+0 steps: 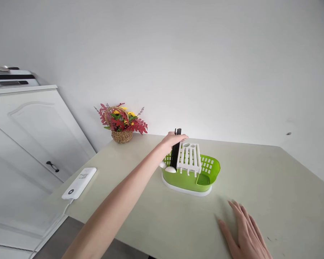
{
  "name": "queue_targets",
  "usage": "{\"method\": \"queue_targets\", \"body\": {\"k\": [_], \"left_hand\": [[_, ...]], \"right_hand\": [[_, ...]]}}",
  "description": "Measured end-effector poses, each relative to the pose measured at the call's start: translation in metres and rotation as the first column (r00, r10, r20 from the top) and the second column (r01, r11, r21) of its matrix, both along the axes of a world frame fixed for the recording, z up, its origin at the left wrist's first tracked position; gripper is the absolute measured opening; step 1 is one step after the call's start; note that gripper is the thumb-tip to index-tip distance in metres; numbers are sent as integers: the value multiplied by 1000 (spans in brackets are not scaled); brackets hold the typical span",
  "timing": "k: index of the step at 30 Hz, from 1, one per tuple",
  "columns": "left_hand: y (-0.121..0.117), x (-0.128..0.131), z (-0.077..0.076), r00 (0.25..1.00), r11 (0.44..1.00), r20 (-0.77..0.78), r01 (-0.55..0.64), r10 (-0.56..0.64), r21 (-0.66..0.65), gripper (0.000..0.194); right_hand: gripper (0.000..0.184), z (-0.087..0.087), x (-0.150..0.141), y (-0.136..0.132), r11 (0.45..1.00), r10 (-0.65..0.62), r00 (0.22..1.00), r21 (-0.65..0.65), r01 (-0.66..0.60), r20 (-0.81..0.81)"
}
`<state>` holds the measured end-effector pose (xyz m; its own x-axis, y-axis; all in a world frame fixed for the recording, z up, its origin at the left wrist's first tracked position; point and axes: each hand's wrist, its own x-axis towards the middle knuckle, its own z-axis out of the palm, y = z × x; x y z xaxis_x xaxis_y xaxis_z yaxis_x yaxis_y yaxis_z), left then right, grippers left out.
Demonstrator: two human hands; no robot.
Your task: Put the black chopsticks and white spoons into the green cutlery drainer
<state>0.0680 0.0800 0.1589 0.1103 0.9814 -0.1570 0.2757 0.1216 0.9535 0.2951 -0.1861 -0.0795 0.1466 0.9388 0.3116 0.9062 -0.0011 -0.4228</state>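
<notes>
My left hand (171,138) is at the upper part of several black chopsticks (174,156), its fingers curled behind them towards the right; the grip is partly hidden. The chopsticks stand at a slant in a green basket (183,181), against a white slotted rack (189,156) with small hooks. Two white spoon-like ends (170,169) show beside the chopsticks' lower ends. At the lower right, my right hand (247,232) is open, fingers spread, over the tabletop and apart from the basket.
The basket has a white base on a pale table (156,226). A wicker basket of artificial flowers (122,136) stands near the wall. A white power bank (79,182) with a cable lies at the left edge, near a white cabinet (32,144).
</notes>
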Motion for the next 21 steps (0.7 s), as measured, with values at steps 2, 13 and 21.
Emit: {"method": "queue_targets", "body": {"k": [2,13,21], "left_hand": [[3,1,-3,997,997,-52,62,-64,-48,27],[-9,-3,-3,966,993,-246,99,-81,61,13],[-17,-4,-2,982,992,-170,98,-83,77,36]], "right_hand": [[71,1,-2,-1,1000,1,1000,9,-1,4],[63,4,-4,-2,1000,-14,1000,-4,14,4],[60,12,-10,-4,1000,-23,1000,7,23,-4]]}}
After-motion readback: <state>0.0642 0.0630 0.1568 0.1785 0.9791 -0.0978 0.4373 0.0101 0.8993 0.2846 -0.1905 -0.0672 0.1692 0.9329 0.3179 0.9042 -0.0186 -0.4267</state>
